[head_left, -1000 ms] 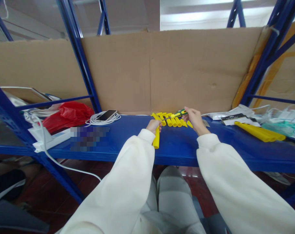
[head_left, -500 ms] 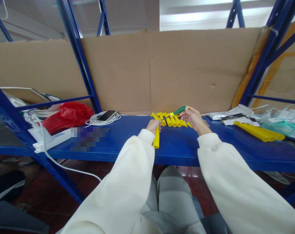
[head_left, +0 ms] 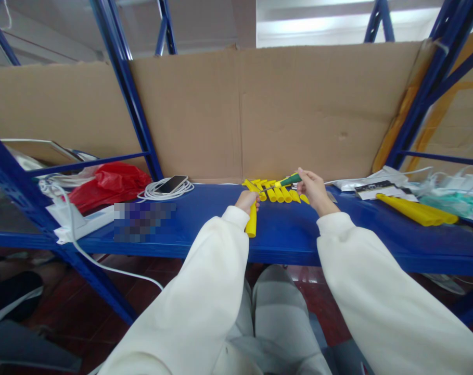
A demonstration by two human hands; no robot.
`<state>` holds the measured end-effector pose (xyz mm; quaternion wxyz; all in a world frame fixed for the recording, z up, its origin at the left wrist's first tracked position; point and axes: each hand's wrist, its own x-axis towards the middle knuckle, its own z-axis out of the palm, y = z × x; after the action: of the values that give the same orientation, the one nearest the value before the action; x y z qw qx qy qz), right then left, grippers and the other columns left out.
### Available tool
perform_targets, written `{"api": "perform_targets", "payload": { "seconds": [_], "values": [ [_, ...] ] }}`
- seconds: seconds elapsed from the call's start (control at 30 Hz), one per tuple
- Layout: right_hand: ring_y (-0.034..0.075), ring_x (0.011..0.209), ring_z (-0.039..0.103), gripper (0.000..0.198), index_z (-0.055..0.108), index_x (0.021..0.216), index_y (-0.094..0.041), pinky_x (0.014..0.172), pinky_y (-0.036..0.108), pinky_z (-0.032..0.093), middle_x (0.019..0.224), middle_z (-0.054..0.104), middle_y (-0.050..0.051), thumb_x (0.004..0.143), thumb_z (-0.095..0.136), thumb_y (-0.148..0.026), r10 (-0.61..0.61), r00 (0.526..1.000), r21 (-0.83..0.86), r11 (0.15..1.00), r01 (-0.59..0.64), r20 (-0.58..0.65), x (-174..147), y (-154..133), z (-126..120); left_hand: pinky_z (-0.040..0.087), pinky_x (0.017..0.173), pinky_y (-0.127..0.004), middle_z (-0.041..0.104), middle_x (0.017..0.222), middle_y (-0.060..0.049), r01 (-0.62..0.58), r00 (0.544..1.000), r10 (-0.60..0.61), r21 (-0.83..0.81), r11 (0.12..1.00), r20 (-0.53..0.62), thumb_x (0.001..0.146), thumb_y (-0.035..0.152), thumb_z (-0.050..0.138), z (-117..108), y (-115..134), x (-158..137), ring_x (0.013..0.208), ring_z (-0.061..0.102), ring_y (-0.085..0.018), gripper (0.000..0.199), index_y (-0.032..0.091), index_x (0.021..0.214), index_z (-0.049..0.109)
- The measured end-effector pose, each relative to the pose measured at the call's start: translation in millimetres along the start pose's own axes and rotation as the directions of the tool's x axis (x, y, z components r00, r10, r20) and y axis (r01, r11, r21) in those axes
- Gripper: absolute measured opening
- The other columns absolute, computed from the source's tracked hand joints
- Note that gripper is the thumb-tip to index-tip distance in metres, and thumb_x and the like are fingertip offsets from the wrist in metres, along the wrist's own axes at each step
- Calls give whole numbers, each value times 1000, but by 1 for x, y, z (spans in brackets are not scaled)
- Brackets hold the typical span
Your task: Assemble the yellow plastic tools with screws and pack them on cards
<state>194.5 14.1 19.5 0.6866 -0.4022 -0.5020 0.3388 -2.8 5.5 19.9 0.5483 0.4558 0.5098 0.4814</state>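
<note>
At twelve o'clock: left hand (head_left: 247,201) clamped round yellow tube (head_left: 251,224), right hand (head_left: 313,190) closed on screwdriver (head_left: 289,180), best kept aligned.

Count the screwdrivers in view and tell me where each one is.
1: a green-and-yellow screwdriver in the right grip, its shaft slanting down toward the left grip, which holds a yellow tube. Others may be hidden from view.

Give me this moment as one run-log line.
left hand: gripping yellow tube | right hand: holding green-and-yellow screwdriver, shaft toward left hand | nearby: row of yellow pieces on blue shelf
</note>
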Motion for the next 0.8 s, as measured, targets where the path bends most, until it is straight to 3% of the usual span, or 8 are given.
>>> {"api": "perform_targets", "payload": {
  "seconds": [0.1,0.23,0.5,0.67,0.8],
  "values": [
    [9,42,53,40,60,82,-21,42,18,43,51,59,-5,73,83,-53,43,992,102,993,-55,116,-1,-4,-2,29,41,-20,41,42,8,-4,1000,4,-1,1000,-1,83,-3,53,-1,0,1,34,35,-6,27,19,67,49],
    [9,47,57,43,54,80,-22,46,18,46,55,61,-5,72,85,-51,42,984,136,989,-66,173,-2,-4,-2,30,41,-20,42,43,8,-11,1000,11,2,1000,7,81,-4,52,-2,0,1,34,36,-7,25,18,69,51],
    [7,38,47,52,47,75,-24,38,18,35,47,53,-8,68,83,-61,1,999,27,1000,-2,54,2,6,-2,30,42,-21,41,43,8,-6,1000,6,-7,1000,11,81,0,56,-2,0,2,35,37,-8,18,16,75,56],
    [9,35,44,51,51,79,-25,35,20,32,45,49,-9,68,83,-62,-2,1000,14,1000,2,13,4,7,-2,30,42,-21,42,43,8,5,1000,-5,-3,1000,15,84,-2,54,-2,2,-2,34,35,-7,20,16,75,55],
    [9,37,46,49,60,82,-22,37,20,35,48,52,-7,70,81,-64,8,997,55,998,-12,76,2,2,-2,30,43,-20,42,43,9,6,1000,-6,10,1000,14,85,-2,51,-2,3,-3,34,35,-7,19,15,81,57]
  ]
}}
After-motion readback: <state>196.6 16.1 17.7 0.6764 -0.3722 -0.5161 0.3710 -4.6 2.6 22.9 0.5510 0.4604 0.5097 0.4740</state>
